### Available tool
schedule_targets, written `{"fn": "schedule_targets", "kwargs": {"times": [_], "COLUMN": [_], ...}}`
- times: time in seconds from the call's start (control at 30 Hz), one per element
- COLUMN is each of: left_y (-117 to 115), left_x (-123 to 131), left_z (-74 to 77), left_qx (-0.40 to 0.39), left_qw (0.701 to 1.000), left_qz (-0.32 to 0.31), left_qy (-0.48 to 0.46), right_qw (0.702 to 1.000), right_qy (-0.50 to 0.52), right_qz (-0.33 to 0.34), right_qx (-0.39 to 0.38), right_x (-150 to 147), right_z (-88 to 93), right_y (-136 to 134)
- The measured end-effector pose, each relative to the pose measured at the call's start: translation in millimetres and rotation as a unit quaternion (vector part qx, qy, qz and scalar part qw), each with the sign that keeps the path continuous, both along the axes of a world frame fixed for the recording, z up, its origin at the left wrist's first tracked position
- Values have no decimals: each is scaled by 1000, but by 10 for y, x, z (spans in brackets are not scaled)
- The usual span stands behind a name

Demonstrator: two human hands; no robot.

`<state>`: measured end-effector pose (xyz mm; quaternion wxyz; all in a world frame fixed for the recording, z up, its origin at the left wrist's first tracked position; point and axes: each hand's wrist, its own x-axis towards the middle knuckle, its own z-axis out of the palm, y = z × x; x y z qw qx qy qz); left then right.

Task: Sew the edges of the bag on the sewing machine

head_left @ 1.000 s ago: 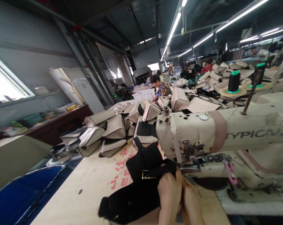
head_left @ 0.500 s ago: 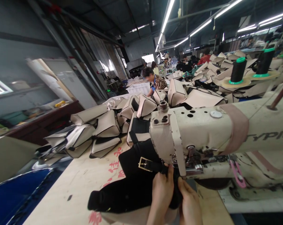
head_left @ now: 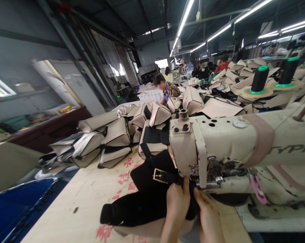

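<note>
A black and beige bag (head_left: 134, 209) lies on the sewing table under the head of a sewing machine (head_left: 184, 148). From it, a black strap with a gold buckle (head_left: 160, 176) runs toward the needle area. My left hand (head_left: 177, 200) presses on the strap and black material close to the needle, its index finger stretched forward and the other fingers curled. On the bag's right edge, my right hand (head_left: 209, 216) pinches the black material between thumb and fingers. The machine head and my fingers hide the exact stitching spot.
Beyond the machine lie several beige bags with black edging (head_left: 115, 131). A blue bin (head_left: 18, 209) stands at the left. Black thread spools (head_left: 260, 80) rise behind the machine arm, and pink scissors or snips (head_left: 258, 189) hang on it. A co-worker (head_left: 167, 88) bends forward farther back.
The view has shifted slightly, so the machine, bag and hands appear a little farther right. Both hands keep nearly the same hold on the bag beside the needle.
</note>
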<state>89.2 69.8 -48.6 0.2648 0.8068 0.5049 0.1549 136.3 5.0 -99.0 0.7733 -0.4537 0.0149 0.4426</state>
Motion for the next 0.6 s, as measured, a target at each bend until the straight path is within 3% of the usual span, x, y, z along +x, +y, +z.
{"fn": "schedule_targets", "kwargs": {"times": [0.1, 0.2, 0.37, 0.6], "left_y": [1, -1, 11, 11], "left_x": [0, 5, 11, 3], "left_z": [18, 36, 23, -9], "left_qx": [-6, -12, -12, 5], "left_qw": [1000, 1000, 1000, 1000], "left_qz": [-2, 4, 15, 15], "left_qy": [-1, 3, 4, 26], "right_qw": [996, 995, 996, 999], "right_qy": [42, 39, 11, -23], "right_qz": [65, 82, 88, 34], "right_qx": [40, 43, -7, 29], "right_x": [36, 64, 70, -10], "right_z": [27, 32, -14, -147], "right_y": [-20, -30, -20, -7]}}
